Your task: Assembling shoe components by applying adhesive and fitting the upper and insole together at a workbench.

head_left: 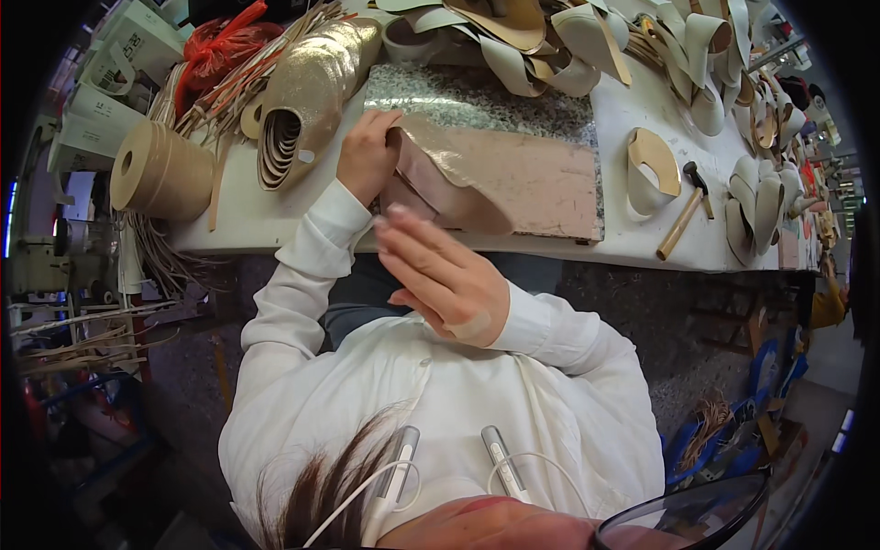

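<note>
My left hand (368, 156) is closed on the left end of a shoe upper (449, 192), its fingers curled over the edge. The upper is curved, with a shiny gold-beige outer side and a paler pinkish inner side. It rests over a flat pinkish board (550, 179), which lies on a speckled stone slab (486, 96). Just in front of the upper, my right hand (454, 284) is raised with its fingers stretched out side by side, slightly blurred. Nothing shows in that hand, and a plaster-like patch sits near its wrist.
A nested stack of gold uppers (316, 92) and a tan tape roll (160, 172) are at left. To the right lie a loose upper piece (653, 170), a hammer (686, 209) and pale uppers (761, 206). More cut pieces (513, 41) lie behind the slab.
</note>
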`<state>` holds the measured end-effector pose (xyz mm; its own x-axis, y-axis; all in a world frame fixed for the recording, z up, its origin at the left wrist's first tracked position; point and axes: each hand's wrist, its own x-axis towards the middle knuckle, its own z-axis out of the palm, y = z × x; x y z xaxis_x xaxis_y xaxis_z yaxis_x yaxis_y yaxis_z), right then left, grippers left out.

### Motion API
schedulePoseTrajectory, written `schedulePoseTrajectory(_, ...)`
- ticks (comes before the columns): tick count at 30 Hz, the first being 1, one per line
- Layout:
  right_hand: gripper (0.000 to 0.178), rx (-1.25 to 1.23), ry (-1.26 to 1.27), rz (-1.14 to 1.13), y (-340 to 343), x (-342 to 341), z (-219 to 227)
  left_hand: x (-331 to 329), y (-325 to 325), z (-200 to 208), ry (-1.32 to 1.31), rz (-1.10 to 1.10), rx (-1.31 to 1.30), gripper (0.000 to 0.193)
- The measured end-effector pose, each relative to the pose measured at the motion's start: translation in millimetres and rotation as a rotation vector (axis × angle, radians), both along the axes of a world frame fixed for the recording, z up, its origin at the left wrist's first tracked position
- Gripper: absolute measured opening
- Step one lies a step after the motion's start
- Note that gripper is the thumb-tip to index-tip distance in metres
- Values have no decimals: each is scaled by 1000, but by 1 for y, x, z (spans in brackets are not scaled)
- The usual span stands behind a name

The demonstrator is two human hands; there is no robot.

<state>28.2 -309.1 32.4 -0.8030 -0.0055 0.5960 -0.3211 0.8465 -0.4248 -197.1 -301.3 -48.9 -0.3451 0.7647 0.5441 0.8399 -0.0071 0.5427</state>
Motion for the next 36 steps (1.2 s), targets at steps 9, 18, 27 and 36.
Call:
schedulePoseTrajectory(9,87,349,-534,-432,78,-34,-83,4,-14,-6,0,-87,-85,41)
schedulePoseTrajectory(18,79,89,-567,-22,74,-10,-61,4,-4,10,85,-109,-300,32)
schedulePoseTrajectory(27,41,-407,-345,-12,132,33,-55,21,52,80,374,-317,-887,22)
schedulePoseTrajectory(36,35,328,-465,62,150,6,-59,6,121,60,196,-502,-1061,36)
